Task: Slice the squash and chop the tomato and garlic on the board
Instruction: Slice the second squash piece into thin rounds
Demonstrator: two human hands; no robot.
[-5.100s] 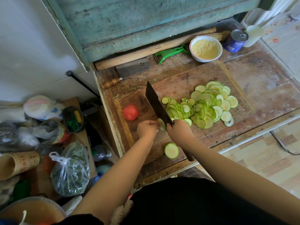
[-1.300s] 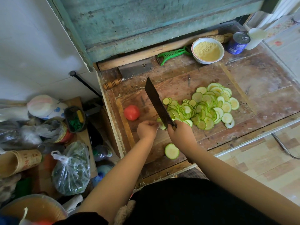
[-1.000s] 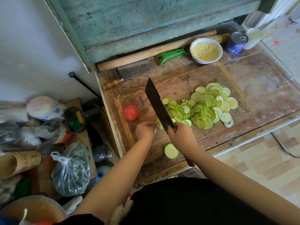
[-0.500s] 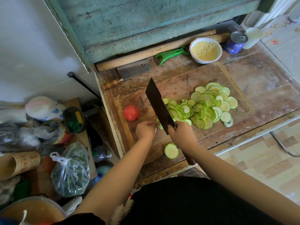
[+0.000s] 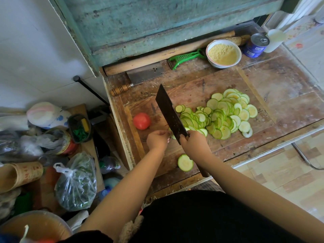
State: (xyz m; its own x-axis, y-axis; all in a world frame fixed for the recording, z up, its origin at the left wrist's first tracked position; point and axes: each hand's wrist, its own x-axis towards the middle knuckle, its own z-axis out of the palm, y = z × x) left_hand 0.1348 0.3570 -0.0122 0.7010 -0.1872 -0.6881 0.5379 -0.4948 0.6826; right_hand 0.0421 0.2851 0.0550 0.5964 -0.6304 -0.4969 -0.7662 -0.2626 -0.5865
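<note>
On the wooden cutting board (image 5: pixel 196 88), near its front-left part, both hands work at the last stub of squash (image 5: pixel 172 135). Left hand (image 5: pixel 157 139): fingers curled, tips pinching the stub, which is mostly hidden between the hand and the blade. Right hand (image 5: pixel 193 142): wrapped round the handle of a dark cleaver (image 5: pixel 171 114); blade runs away from the person toward the board's far-left, heel next to the stub. Whether the edge touches the board cannot be told.

Right of the blade, on the board: a heap of thin squash slices (image 5: pixel 220 114), overlapping, spreading toward the board's right end. Front of the board, between the two forearms: one thick squash end piece (image 5: pixel 185 163), cut face up, apart from the heap. Left of the blade, near the board's left edge: a whole red tomato (image 5: pixel 141 121), uncut, apart from the left hand. Garlic not made out.

Behind the board, against the wall: a second cleaver (image 5: pixel 140 77) with a ribbed wooden handle, lying flat; a long wooden rolling pin (image 5: pixel 166 53); a green peeler (image 5: pixel 185 57); a white bowl (image 5: pixel 223 53) of yellow meal; a blue tin can (image 5: pixel 256 44).

Left of the board, lower down: a plastic bag of greens (image 5: pixel 75 183).
</note>
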